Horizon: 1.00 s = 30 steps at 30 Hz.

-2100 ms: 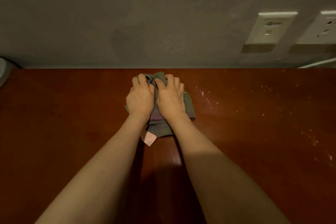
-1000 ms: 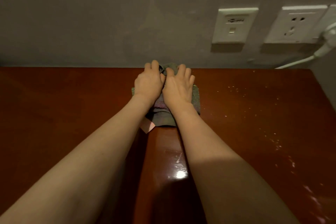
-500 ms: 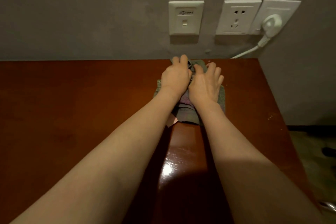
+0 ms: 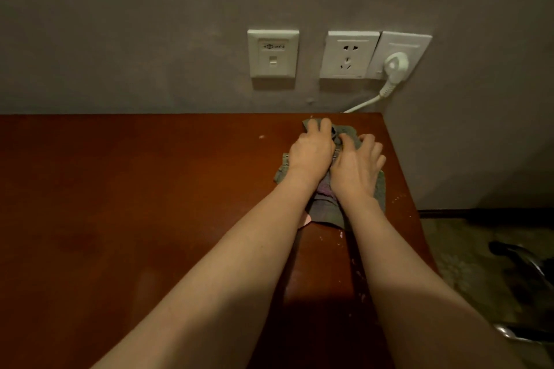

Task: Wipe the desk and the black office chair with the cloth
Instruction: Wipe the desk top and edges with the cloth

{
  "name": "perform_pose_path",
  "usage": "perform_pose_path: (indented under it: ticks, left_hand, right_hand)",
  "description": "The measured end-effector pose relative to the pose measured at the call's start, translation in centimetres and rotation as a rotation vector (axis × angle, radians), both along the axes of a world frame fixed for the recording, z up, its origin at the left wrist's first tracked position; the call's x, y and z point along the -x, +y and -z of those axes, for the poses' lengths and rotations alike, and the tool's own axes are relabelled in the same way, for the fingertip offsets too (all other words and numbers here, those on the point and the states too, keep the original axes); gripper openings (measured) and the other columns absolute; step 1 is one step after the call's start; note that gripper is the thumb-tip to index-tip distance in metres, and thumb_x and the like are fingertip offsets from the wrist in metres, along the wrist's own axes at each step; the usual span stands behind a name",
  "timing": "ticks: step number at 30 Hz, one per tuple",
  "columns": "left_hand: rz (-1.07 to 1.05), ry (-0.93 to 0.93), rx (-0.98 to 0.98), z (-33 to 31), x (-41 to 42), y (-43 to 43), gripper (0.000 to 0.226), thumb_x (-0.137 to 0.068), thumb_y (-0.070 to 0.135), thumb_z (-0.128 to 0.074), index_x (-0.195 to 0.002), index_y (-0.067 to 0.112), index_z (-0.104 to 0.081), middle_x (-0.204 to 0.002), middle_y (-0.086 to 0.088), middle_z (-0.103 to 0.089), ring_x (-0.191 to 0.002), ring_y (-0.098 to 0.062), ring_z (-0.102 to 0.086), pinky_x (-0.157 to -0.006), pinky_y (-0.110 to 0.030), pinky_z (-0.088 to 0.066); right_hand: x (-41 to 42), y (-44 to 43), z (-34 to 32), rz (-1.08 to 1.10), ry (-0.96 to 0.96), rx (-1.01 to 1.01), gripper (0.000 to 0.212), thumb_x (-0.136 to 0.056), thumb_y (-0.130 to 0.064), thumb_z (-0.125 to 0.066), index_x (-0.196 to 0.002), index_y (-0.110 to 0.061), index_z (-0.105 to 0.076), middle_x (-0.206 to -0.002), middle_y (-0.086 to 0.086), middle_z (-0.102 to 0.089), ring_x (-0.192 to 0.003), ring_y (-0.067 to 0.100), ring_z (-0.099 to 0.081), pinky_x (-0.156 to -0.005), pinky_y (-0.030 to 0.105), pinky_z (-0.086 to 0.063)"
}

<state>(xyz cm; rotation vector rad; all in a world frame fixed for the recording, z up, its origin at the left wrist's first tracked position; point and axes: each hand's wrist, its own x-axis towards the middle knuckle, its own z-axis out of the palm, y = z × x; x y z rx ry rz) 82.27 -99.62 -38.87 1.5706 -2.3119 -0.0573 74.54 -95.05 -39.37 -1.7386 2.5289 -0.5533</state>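
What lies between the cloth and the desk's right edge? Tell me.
Nothing visible. The left hand and right hand rest on the cloth; only bare desk with a few pale specks lies between it and that edge.

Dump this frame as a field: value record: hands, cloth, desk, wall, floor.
left hand: on cloth, fingers curled into its far edge
right hand: presses cloth, fingers spread
cloth: grey-green, bunched, at desk's far right corner
desk: red-brown, glossy; pale specks near right edge
wall: white wall plate, empty socket, white plug with cord
floor: dark object with metal parts, too dim to identify
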Motion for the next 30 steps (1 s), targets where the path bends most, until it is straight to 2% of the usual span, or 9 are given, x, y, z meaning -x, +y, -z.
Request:
perform_pose_path:
  ticks: [2,3,5,8,12,15,22,30]
  left_hand:
    - [0.02,-0.003,-0.117,-1.4,0.4,0.4,0.034,-0.084,0.021,-0.065,-0.109,0.002,-0.054,-0.103,-0.017,-0.057,-0.073,-0.031,-0.066,-0.053,-0.034,-0.049]
    - [0.029,0.025,-0.172,-2.2,0.5,0.3,0.031,-0.093,0.02,-0.051,-0.118,0.002,-0.046,-0.115,-0.018,-0.051,-0.09,-0.037,-0.063,-0.066,-0.04,-0.048]
    - [0.062,0.115,-0.264,-4.4,0.3,0.3,0.03,-0.096,0.019,-0.042,-0.121,0.002,-0.041,-0.121,-0.019,-0.046,-0.102,-0.043,-0.055,-0.075,-0.045,-0.042]
    - [0.062,0.231,-0.25,-8.6,-0.2,0.2,0.03,-0.095,0.02,-0.042,-0.119,0.001,-0.043,-0.119,-0.02,-0.049,-0.106,-0.042,-0.052,-0.081,-0.044,-0.041]
    - [0.031,0.362,-0.214,-12.8,-1.2,-0.1,0.025,-0.095,0.02,-0.043,-0.112,0.002,-0.045,-0.112,-0.019,-0.053,-0.1,-0.039,-0.053,-0.08,-0.043,-0.041]
    - [-0.015,0.364,-0.216,-14.4,-2.1,0.5,0.025,-0.095,0.02,-0.043,-0.111,0.001,-0.046,-0.113,-0.02,-0.055,-0.102,-0.038,-0.053,-0.079,-0.04,-0.04]
    - [-0.062,0.393,-0.268,-16.5,-5.1,3.5,0.021,-0.096,0.02,-0.042,-0.109,0.003,-0.047,-0.111,-0.017,-0.057,-0.101,-0.034,-0.054,-0.074,-0.035,-0.037]
    - [-0.161,0.351,-0.334,-18.9,-11.6,8.6,0.027,-0.096,0.022,-0.044,-0.113,0.001,-0.046,-0.116,-0.022,-0.056,-0.108,-0.038,-0.052,-0.083,-0.038,-0.041]
  right_hand:
    - [0.0,0.4,-0.3,-0.004,-0.004,-0.02,0.043,-0.094,-0.009,-0.043,-0.137,-0.012,-0.044,-0.133,0.019,-0.037,-0.117,0.035,-0.034,-0.094,0.04,-0.025]
    - [0.0,0.6,-0.8,-0.002,-0.005,-0.015,0.044,-0.093,-0.008,-0.045,-0.136,-0.012,-0.045,-0.133,0.019,-0.037,-0.117,0.035,-0.034,-0.094,0.04,-0.025]
    - [-0.1,0.9,-2.2,0.016,-0.041,0.054,0.045,-0.088,-0.003,-0.048,-0.133,-0.008,-0.049,-0.129,0.022,-0.041,-0.114,0.038,-0.037,-0.092,0.042,-0.027]
    - [-0.5,0.8,-5.6,0.025,-0.112,0.165,0.046,-0.084,0.0,-0.049,-0.129,-0.007,-0.054,-0.124,0.023,-0.045,-0.112,0.04,-0.04,-0.092,0.044,-0.029]
    - [-0.9,0.1,-10.1,-0.032,-0.15,0.273,0.043,-0.089,-0.002,-0.046,-0.131,-0.01,-0.053,-0.126,0.019,-0.044,-0.117,0.035,-0.038,-0.098,0.04,-0.028]
    - [-1.3,0.2,-11.9,-0.07,-0.122,0.244,0.043,-0.091,-0.004,-0.045,-0.133,-0.011,-0.051,-0.129,0.018,-0.042,-0.121,0.033,-0.035,-0.103,0.04,-0.025]
    - [-3.2,2.8,-14.1,-0.194,-0.083,0.176,0.042,-0.093,-0.005,-0.042,-0.134,-0.012,-0.048,-0.128,0.016,-0.041,-0.117,0.031,-0.036,-0.101,0.038,-0.027]
    - [-8.9,7.7,-16.2,-0.293,-0.122,0.141,0.04,-0.096,-0.01,-0.04,-0.136,-0.013,-0.047,-0.129,0.014,-0.041,-0.118,0.03,-0.035,-0.101,0.037,-0.028]
